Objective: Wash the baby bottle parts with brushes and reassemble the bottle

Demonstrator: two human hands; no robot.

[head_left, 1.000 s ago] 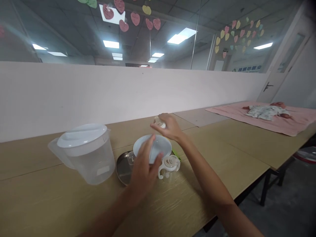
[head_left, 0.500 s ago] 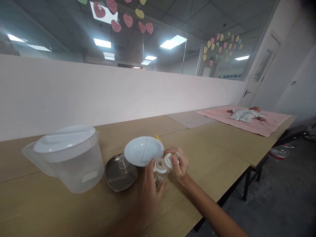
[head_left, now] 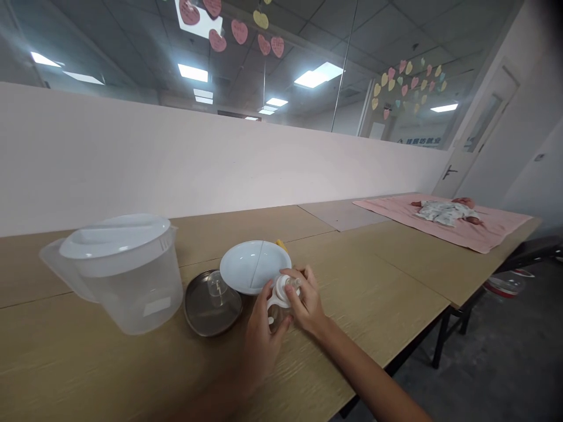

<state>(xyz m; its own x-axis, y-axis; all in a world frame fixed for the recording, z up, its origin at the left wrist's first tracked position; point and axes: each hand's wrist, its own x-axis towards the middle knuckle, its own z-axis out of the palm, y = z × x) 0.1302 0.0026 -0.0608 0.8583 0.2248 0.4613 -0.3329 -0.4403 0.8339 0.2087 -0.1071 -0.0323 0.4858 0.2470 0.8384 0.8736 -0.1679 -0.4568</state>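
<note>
My left hand is wrapped round a clear bottle with a white handle. At the bottle's mouth, my right hand grips a white ring cap with a clear teat pointing to the right. Just behind the hands is a white bowl. To its left, a clear dome-shaped cover rests on a dark metal tray.
A big translucent pitcher with a white lid stands at the left. Something yellow shows behind the bowl. At the far right, a baby-like figure lies on a pink cloth. A wall runs behind the table.
My right hand has brought the cap from beside the bottle's open mouth onto its top. The view has shifted slightly.
</note>
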